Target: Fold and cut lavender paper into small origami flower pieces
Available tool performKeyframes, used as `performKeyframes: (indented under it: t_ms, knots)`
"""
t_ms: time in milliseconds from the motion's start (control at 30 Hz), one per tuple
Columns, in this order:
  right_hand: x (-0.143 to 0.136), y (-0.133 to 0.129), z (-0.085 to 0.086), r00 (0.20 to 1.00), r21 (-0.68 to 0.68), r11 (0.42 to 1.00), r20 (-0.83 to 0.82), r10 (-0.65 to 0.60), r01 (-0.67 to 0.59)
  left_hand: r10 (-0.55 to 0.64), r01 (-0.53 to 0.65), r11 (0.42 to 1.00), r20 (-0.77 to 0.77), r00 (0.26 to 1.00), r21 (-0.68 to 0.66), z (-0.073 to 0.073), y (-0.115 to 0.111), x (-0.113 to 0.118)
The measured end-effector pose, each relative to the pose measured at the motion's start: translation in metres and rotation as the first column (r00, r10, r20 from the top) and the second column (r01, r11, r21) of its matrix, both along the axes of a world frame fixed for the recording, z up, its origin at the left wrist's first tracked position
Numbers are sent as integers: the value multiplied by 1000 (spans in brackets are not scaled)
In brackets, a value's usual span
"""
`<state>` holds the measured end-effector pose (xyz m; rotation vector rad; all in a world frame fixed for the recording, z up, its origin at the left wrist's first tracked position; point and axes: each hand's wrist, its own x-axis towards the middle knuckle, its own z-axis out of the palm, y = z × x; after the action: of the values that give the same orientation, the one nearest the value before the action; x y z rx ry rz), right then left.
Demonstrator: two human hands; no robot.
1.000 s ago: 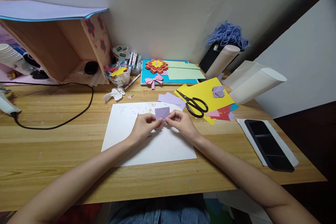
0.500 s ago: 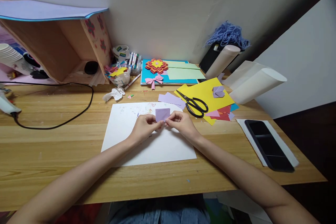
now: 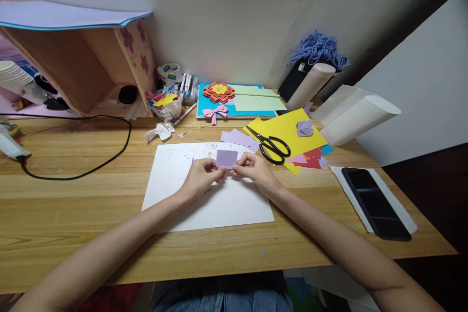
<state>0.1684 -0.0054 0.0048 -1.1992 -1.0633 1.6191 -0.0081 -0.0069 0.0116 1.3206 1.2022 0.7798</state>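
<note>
A small folded piece of purple paper [image 3: 226, 158] is held up between my hands, above a white sheet [image 3: 219, 209]. The fingers of my left hand [image 3: 205, 174] pinch its lower left corner. At its lower right corner my right hand [image 3: 252, 169] grips it between thumb and fingers. Purple strips [image 3: 240, 139] lie just behind the white sheet. Black-handled scissors [image 3: 272, 147] rest partly on yellow paper [image 3: 302, 144], which also bears a folded purple piece [image 3: 304, 128].
Behind stand a cup of paper scraps [image 3: 166, 102] and a blue board [image 3: 203, 106] with a paper flower [image 3: 218, 92]. A phone [image 3: 375, 203] lies at the right, near rolled white paper [image 3: 361, 119]. A black cable [image 3: 109, 160] curves across the left.
The purple paper now faces the camera more squarely, and the fingertips of my right hand have shifted slightly apart from my left ones.
</note>
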Motion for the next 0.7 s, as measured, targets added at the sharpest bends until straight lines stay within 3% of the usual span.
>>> performKeyframes:
  t_ms: [300, 467, 700]
  knots:
    - [-1, -1, 2, 999, 44, 999, 41, 5, -7, -7, 7, 1000, 9, 1000, -8, 2, -1, 0]
    - [1, 1, 3, 999, -12, 999, -21, 44, -45, -12, 13, 1000, 28, 1000, -25, 0, 1, 0]
    - [7, 6, 2, 993, -70, 993, -75, 89, -94, 68, -53, 992, 124, 990, -117, 2, 4, 1]
